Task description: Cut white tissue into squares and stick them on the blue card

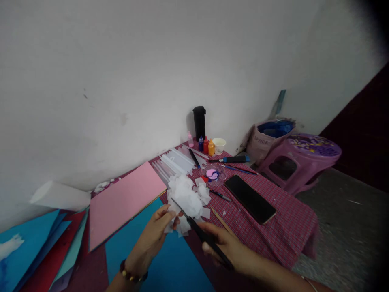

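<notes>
Checked tablecloth (291,227), pale wall (136,73), apparently scissors (202,233)

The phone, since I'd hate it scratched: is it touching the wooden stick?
Apart: the head view shows checked cloth between the phone and the stick.

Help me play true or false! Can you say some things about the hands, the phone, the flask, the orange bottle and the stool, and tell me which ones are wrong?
1. The right hand holds a black tool. True.
2. The phone has a pink screen. False: its screen is black.
3. The flask stands upright. True.
4. The left hand holds the orange bottle. False: it holds white paper, and the bottle stands beside the cup.
5. The stool is on top of the table. False: it stands on the floor.
</notes>
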`<state>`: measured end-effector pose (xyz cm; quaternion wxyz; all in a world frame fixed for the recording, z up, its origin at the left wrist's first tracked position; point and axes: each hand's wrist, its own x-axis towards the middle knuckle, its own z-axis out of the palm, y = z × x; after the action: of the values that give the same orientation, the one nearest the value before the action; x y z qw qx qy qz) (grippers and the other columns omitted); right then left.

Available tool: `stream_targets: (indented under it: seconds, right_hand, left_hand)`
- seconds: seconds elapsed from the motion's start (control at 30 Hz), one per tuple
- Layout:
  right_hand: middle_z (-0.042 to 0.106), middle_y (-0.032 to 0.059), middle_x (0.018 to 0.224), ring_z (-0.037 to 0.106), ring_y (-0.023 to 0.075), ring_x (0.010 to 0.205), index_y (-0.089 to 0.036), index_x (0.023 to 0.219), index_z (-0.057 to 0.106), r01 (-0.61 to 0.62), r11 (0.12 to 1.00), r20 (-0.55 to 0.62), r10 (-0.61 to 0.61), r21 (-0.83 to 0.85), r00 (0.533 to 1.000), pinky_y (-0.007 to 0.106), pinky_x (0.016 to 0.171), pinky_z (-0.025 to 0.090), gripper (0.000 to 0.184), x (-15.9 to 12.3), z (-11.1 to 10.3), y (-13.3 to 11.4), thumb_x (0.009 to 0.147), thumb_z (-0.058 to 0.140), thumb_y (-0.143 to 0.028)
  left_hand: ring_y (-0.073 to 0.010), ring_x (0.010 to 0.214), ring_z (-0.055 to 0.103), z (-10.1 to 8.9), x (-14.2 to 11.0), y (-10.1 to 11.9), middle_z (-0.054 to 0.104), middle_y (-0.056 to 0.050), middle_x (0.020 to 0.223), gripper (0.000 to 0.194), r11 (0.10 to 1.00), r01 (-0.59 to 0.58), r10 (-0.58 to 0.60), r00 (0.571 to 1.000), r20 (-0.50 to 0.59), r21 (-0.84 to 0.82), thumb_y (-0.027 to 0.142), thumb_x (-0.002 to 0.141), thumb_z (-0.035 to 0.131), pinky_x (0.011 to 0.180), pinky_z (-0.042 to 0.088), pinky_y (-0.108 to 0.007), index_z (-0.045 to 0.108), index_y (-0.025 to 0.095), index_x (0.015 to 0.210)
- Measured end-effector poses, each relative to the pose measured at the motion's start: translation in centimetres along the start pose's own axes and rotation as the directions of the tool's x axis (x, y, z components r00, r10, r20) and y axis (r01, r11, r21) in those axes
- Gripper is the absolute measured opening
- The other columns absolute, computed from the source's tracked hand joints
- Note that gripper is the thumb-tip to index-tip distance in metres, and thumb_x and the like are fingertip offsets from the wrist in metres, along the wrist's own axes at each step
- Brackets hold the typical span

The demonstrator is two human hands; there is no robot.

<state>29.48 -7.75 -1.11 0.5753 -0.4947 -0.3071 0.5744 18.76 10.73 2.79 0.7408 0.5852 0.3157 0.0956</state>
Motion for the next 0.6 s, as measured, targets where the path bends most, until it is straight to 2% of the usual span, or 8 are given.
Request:
stream_targets:
  seconds: [0.17,0.27,0.37,0.5,0.6]
  right_hand:
    - [0.046,-0.0062,0.065,0.039,0.0062,0.043,-0.021,0.13,0.048,-0.056,0.998,-0.077,0.054,-0.025,0.996,0.02,0.042,0.03,0.078,0.6,-0.4,0.9,0.069,0.063,-0.068]
    - [0.049,-0.0026,0.074,0.044,0.0087,0.054,-0.021,0.134,0.043,-0.089,0.994,-0.088,0.083,-0.069,0.993,0.021,0.049,0.033,0.084,0.4,-0.6,0.3,0.069,0.061,-0.071]
    - [0.052,0.0018,0.085,0.048,0.0126,0.068,-0.021,0.137,0.041,-0.103,0.986,-0.056,0.097,-0.128,0.994,0.026,0.061,0.038,0.083,-0.3,-0.9,-0.7,0.072,0.059,-0.07]
    - [0.054,0.0063,0.101,0.05,0.0189,0.084,-0.022,0.137,0.042,-0.033,0.976,0.054,0.045,-0.214,0.998,0.033,0.076,0.04,0.078,-0.9,-1.2,-1.7,0.075,0.06,-0.066]
    - [0.055,0.0065,0.102,0.049,0.0189,0.08,-0.023,0.134,0.046,-0.007,0.972,0.111,0.034,-0.236,0.993,0.033,0.072,0.039,0.073,-0.8,-1.1,-2.1,0.076,0.06,-0.063]
  left_hand:
    - [-0.0128,0.056,0.055,-1.4,-0.2,-0.4,0.064,-0.003,0.069,0.023,0.998,0.052,-0.052,0.998,0.018,-0.026,0.037,0.073,0.068,0.053,0.042,-0.024,0.064,0.015,0.079]
    - [-0.0105,0.051,0.053,-2.2,-0.1,-0.3,0.063,-0.002,0.065,0.021,0.998,0.062,-0.062,0.998,-0.007,-0.028,0.034,0.071,0.071,0.05,0.04,-0.023,0.061,0.015,0.071]
    - [-0.0095,0.051,0.052,-2.8,0.2,0.2,0.061,-0.001,0.062,0.023,0.999,0.031,-0.033,0.997,-0.063,-0.033,0.035,0.07,0.072,0.05,0.04,-0.022,0.061,0.015,0.071]
    - [-0.0091,0.052,0.052,-2.9,0.6,1.0,0.06,0.0,0.065,0.031,0.999,-0.021,0.018,0.998,-0.064,-0.042,0.035,0.072,0.071,0.052,0.041,-0.022,0.064,0.014,0.095]
    - [-0.0105,0.055,0.054,-2.6,0.5,1.5,0.062,-0.002,0.07,0.048,0.999,-0.029,0.028,0.999,-0.019,-0.021,0.034,0.073,0.07,0.055,0.042,-0.023,0.058,0.015,0.114]
